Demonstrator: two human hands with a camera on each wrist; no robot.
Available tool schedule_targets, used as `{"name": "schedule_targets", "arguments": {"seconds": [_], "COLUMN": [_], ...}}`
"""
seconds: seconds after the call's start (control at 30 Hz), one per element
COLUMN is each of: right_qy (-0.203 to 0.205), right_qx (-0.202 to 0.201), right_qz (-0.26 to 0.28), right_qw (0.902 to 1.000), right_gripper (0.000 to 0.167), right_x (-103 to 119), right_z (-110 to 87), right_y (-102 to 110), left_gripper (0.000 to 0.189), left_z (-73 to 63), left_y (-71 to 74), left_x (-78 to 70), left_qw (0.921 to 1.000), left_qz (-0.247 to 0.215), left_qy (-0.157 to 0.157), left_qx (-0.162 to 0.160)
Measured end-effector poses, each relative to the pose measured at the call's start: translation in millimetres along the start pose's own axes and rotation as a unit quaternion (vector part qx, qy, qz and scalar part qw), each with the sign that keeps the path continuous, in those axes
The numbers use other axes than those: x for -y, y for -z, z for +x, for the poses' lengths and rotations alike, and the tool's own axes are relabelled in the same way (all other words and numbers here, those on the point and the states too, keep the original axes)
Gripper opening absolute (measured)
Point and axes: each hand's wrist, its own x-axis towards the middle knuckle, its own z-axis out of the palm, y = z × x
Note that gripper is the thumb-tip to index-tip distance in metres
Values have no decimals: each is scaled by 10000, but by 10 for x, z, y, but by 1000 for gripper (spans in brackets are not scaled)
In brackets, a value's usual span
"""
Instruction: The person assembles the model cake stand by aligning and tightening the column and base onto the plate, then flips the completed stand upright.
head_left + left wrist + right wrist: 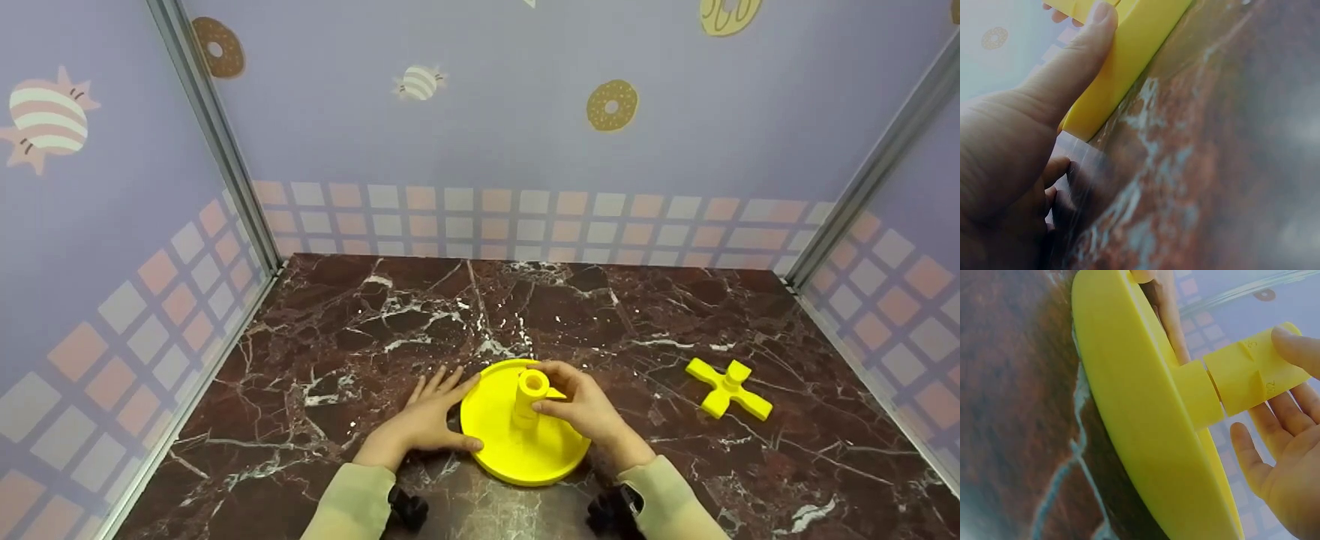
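Observation:
A round yellow tray [495, 457] with a raised rim lies flat on the table. From its middle rises a short post [1198, 395], and a numbered yellow tube [532, 397] stands on it, with a thin dark seam between the two in the right wrist view. My right hand [585, 401] pinches the tube near its upper end, thumb in front and fingers behind. My left hand [425, 420] rests at the tray's left side, its fingers spread and straight, thumb touching the rim. The left wrist view shows that thumb [1075, 62] against the yellow edge.
A yellow four-armed cross piece [729, 388] with a short stub at its centre lies on the table to the right. Small white flecks or veins mark the dark marbled table [360, 330]. Patterned panels [450, 135] stand around the table's back and sides.

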Motion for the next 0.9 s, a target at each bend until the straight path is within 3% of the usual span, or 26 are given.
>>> {"name": "schedule_targets", "arguments": {"seconds": [0.27,0.37,0.47,0.63,0.73,0.9], "right_qy": [35,82,182,314,239,95], "right_qx": [-437,-285,50,466,495,186], "right_qz": [-233,-265,35,400,372,180], "right_qw": [9988,9992,9998,9976,9978,9996], "right_gripper": [55,62,67,62,60,57], "right_x": [-7,-9,-8,-4,3,8], "right_z": [8,4,-2,-3,-3,2], "right_y": [-58,-42,3,60,60,39], "left_gripper": [112,112,112,113,113,112], "left_z": [-10,-13,-13,-22,-24,-15], "left_y": [7,8,10,19,23,26], "left_x": [-12,-13,-12,-18,-21,-21], "left_qw": [10000,10000,10000,10000,10000,9999], "left_qz": [13,16,12,-43,-62,-87], "left_qy": [29,24,25,5,13,21], "left_qx": [21,36,54,65,65,60]}}
